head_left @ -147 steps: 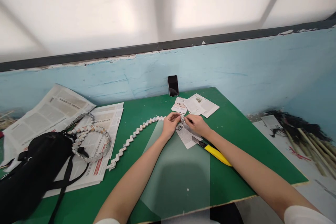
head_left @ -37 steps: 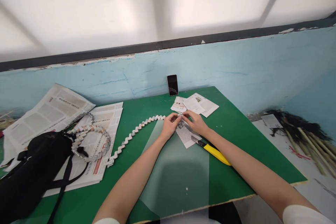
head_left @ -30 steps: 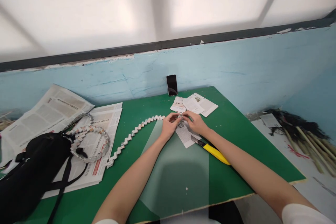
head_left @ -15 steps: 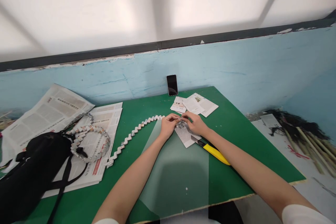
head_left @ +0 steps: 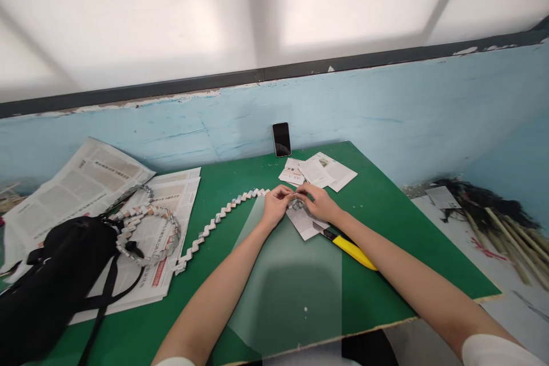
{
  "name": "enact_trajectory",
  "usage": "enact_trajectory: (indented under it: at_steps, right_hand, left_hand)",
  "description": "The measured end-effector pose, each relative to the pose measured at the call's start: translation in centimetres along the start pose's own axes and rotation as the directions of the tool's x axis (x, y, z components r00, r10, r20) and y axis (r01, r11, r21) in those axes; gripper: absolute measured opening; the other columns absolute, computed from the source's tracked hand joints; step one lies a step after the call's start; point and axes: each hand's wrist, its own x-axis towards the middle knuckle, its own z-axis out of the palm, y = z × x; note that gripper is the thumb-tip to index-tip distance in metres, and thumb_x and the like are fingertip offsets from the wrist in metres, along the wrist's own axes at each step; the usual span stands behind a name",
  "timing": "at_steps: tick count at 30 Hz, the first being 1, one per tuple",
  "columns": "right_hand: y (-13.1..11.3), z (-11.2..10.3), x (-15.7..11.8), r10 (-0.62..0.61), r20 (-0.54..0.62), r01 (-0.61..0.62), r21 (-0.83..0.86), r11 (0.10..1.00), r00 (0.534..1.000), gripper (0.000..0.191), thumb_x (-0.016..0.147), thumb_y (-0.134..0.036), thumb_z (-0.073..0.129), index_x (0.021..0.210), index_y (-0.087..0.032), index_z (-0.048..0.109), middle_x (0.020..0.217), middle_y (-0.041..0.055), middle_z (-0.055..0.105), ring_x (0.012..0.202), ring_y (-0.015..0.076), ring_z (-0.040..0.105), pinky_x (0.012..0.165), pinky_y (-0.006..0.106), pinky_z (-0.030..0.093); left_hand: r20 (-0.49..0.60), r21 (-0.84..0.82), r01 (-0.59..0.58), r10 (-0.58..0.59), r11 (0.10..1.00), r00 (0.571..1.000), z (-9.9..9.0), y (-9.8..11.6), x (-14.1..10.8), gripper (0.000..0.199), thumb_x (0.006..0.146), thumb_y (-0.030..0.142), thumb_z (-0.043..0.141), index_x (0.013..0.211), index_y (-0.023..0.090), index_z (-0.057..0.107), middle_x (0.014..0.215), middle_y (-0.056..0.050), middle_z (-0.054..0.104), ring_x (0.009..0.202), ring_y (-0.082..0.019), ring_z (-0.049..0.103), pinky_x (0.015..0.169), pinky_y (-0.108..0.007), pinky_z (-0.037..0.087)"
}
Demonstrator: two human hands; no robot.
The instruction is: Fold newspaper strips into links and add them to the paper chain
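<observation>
Left hand (head_left: 275, 206): pinching paper chain (head_left: 207, 230) between closed fingertips.
Right hand (head_left: 319, 203): likewise pinching.
Cutter (head_left: 354, 252): possibly nicking right hand if bumped.

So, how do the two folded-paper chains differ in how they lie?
The long chain stretches in a gentle curve; the looped chain curls round. The long chain lies on the green table, the looped chain on newspapers. Both are pale zigzags of folded paper.
</observation>
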Motion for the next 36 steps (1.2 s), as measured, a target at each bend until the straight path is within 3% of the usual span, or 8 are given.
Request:
enact_trajectory:
  at_steps: [7, 11, 15, 20, 23, 29, 36]
  right_hand:
    - [0.2, 0.0, 0.0, 0.059, -0.006, -0.059, 0.005, 0.998, 0.998, 0.017, 0.104, -0.034, 0.049, 0.102, -0.022, 0.06, 0.089, 0.0064, 0.064, 0.082, 0.0213, 0.061, 0.076, 0.033, 0.048]
    - [0.5, 0.0, -0.1, 0.156, -0.008, -0.156, 0.039, 0.987, 0.988, 0.024, 0.102, -0.034, 0.049, 0.12, -0.022, 0.059, 0.089, 0.0059, 0.064, 0.08, 0.0209, 0.06, 0.067, 0.03, 0.046]
    - [0.6, 0.0, -0.2, 0.21, 0.016, -0.211, 0.077, 0.975, 0.978, 0.036, 0.1, -0.031, 0.048, 0.134, -0.023, 0.056, 0.083, 0.0027, 0.06, 0.071, 0.0187, 0.056, 0.063, 0.029, 0.042]
    - [1.1, 0.0, -0.2, 0.239, 0.001, -0.236, 0.163, 0.958, 0.971, 0.031, 0.098, -0.032, 0.048, 0.122, -0.02, 0.063, 0.082, 0.0023, 0.063, 0.07, 0.0182, 0.055, 0.066, 0.03, 0.042]
    - [1.4, 0.1, -0.1, 0.282, -0.018, -0.27, 0.23, 0.935, 0.959, 0.026, 0.098, -0.034, 0.048, 0.11, -0.02, 0.065, 0.08, 0.0016, 0.062, 0.069, 0.0178, 0.055, 0.066, 0.03, 0.042]
    - [1.7, 0.2, 0.1, 0.3, -0.062, -0.271, 0.283, 0.92, 0.952, 0.023, 0.097, -0.041, 0.054, 0.09, -0.02, 0.061, 0.077, 0.0003, 0.059, 0.07, 0.0173, 0.053, 0.067, 0.029, 0.042]
    - [1.7, 0.4, 0.1, 0.305, -0.085, -0.278, 0.236, 0.931, 0.949, 0.028, 0.098, -0.045, 0.053, 0.087, -0.021, 0.059, 0.074, -0.0001, 0.057, 0.068, 0.017, 0.052, 0.065, 0.029, 0.04]
  left_hand:
    - [-0.005, 0.061, 0.048, -0.048, 0.997, 0.999, 0.0, -0.4, 0.0, 0.031, 0.088, 0.05, 0.069, 0.082, 0.02, 0.065, 0.078, -0.001, 0.064, 0.072, -0.016, 0.059, 0.069, -0.027, 0.048]
    - [-0.007, 0.058, 0.076, -0.075, 0.995, 0.997, 0.1, -0.9, 0.2, 0.031, 0.092, 0.048, 0.063, 0.103, 0.019, 0.064, 0.091, -0.004, 0.067, 0.08, -0.017, 0.063, 0.074, -0.029, 0.051]
    - [0.04, 0.127, 0.015, -0.02, 0.992, 0.999, 0.5, -0.9, 0.0, 0.032, 0.089, 0.04, 0.069, 0.111, 0.02, 0.058, 0.101, -0.007, 0.066, 0.091, -0.018, 0.064, 0.084, -0.032, 0.052]
    - [0.214, 0.321, -0.078, 0.008, 0.944, 0.977, 0.8, -0.2, -0.7, 0.039, 0.086, 0.033, 0.073, 0.117, 0.021, 0.053, 0.11, -0.009, 0.065, 0.105, -0.022, 0.063, 0.093, -0.037, 0.05]
    - [0.268, 0.417, -0.108, -0.008, 0.902, 0.963, 0.9, 0.2, -1.1, 0.041, 0.086, 0.032, 0.072, 0.118, 0.021, 0.05, 0.101, -0.006, 0.065, 0.098, -0.021, 0.064, 0.088, -0.036, 0.05]
    - [0.275, 0.529, -0.162, 0.013, 0.833, 0.961, 0.9, 0.6, -1.1, 0.03, 0.09, 0.029, 0.067, 0.115, 0.022, 0.053, 0.102, -0.006, 0.062, 0.095, -0.021, 0.06, 0.083, -0.034, 0.049]
    - [0.222, 0.608, -0.148, 0.013, 0.78, 0.975, 1.0, 0.7, -1.2, 0.029, 0.089, 0.022, 0.068, 0.116, 0.022, 0.057, 0.102, -0.007, 0.059, 0.098, -0.024, 0.057, 0.087, -0.037, 0.048]
